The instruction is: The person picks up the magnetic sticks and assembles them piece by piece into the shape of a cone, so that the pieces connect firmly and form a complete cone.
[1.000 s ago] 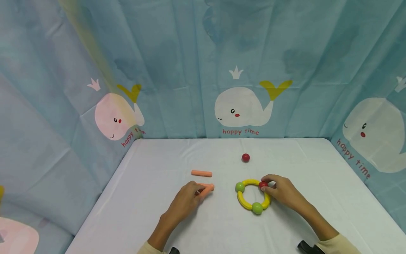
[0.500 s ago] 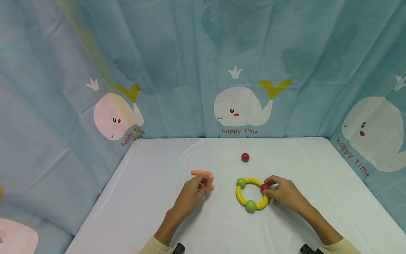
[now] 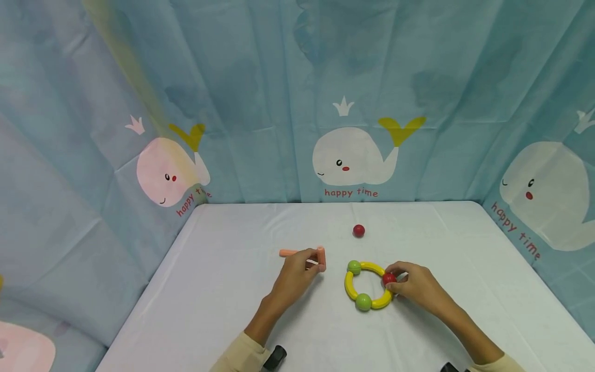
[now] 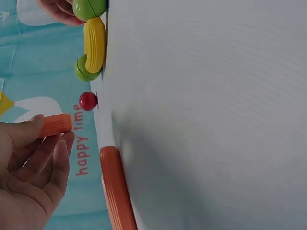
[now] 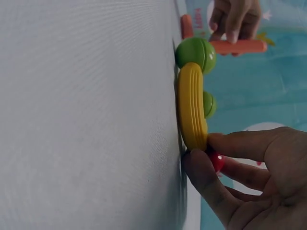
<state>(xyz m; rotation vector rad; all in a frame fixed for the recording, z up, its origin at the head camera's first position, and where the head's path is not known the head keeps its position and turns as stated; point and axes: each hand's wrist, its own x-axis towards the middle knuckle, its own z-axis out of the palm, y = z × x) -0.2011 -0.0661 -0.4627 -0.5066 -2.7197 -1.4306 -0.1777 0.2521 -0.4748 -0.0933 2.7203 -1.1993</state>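
Observation:
My left hand (image 3: 294,276) pinches a short orange stick (image 3: 321,258) between thumb and fingers, upright in the head view and raised above the table in the left wrist view. Another orange stick (image 3: 287,252) lies behind this hand, partly hidden by it. On the table at centre right is a ring of yellow curved pieces (image 3: 350,285) joined by a green ball (image 3: 354,267), a second green ball (image 3: 363,301) and a red ball (image 3: 389,279). My right hand (image 3: 416,284) grips the ring at the red ball, its thumb against the yellow piece (image 5: 191,108) in the right wrist view.
A loose red ball (image 3: 359,231) sits farther back on the white-covered table (image 3: 223,289). Blue curtains (image 3: 260,103) printed with whales hang along the table's back and sides.
My left hand has lifted the orange stick, moved it rightward and away, and turned it upright. The right hand has turned the ring slightly clockwise; the loose red ball stays put.

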